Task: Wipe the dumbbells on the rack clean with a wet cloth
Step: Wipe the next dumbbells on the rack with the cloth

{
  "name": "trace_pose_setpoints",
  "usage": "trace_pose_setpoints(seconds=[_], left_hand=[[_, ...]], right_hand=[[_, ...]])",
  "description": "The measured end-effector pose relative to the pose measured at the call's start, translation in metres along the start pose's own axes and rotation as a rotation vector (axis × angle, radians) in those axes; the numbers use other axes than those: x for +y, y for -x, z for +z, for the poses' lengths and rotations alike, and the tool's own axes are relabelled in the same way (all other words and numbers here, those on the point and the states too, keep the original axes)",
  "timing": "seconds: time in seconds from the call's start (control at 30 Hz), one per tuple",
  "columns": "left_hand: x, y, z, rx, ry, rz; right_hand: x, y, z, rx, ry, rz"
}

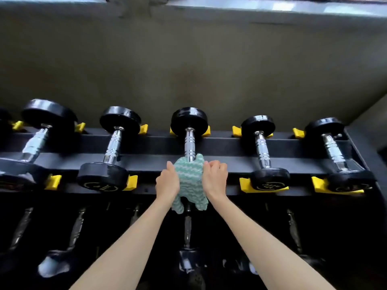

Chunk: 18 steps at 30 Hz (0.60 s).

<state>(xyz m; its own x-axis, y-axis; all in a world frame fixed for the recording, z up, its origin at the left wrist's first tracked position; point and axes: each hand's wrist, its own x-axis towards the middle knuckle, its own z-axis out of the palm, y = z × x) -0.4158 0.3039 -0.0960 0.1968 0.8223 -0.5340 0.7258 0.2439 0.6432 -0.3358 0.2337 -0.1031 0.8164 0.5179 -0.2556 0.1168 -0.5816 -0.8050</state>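
Observation:
Several black dumbbells with chrome handles lie across the top tier of a black rack [219, 143] in yellow cradles. The middle dumbbell [189, 130] has its near head wrapped in a green and white wavy-patterned cloth [189, 181]. My left hand [167, 183] presses the cloth from the left. My right hand [214, 176] grips it from the right with fingers curled. The near head of that dumbbell is hidden under the cloth.
Neighbouring dumbbells lie at left [111, 151] and right [263, 153] of the middle one. A lower tier holds more dumbbells [187, 237] in shadow. A grey wall [188, 59] rises directly behind the rack, with a window ledge above.

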Motion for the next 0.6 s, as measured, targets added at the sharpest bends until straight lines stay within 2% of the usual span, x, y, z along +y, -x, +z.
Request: trace_pose_setpoints(seconds=[0.07,0.17,0.23,0.33,0.4,0.47,0.6], left_hand=[[-0.001,0.0,0.007,-0.021,0.067,0.002],[0.001,0.002,0.016,0.097,0.033,0.231],[0.001,0.001,0.025,0.227,-0.089,0.43],[0.002,0.001,0.034,0.369,-0.396,0.743],[0.005,0.0,0.036,0.465,-0.624,0.929],[0.009,-0.001,0.041,0.54,-0.854,1.084],[0.012,-0.006,0.052,0.456,-1.144,1.357]], right_hand=[[0.005,-0.001,0.006,-0.032,-0.063,0.005],[0.01,-0.006,0.015,-0.107,-0.216,0.06],[0.014,-0.009,0.012,-0.198,-0.418,0.163],[0.025,-0.018,-0.014,-0.373,-0.725,0.301],[0.034,-0.028,-0.028,-0.496,-0.726,0.276],[0.038,-0.033,-0.034,-0.509,-0.64,0.245],[0.049,-0.036,-0.045,-0.398,-0.566,0.237]])
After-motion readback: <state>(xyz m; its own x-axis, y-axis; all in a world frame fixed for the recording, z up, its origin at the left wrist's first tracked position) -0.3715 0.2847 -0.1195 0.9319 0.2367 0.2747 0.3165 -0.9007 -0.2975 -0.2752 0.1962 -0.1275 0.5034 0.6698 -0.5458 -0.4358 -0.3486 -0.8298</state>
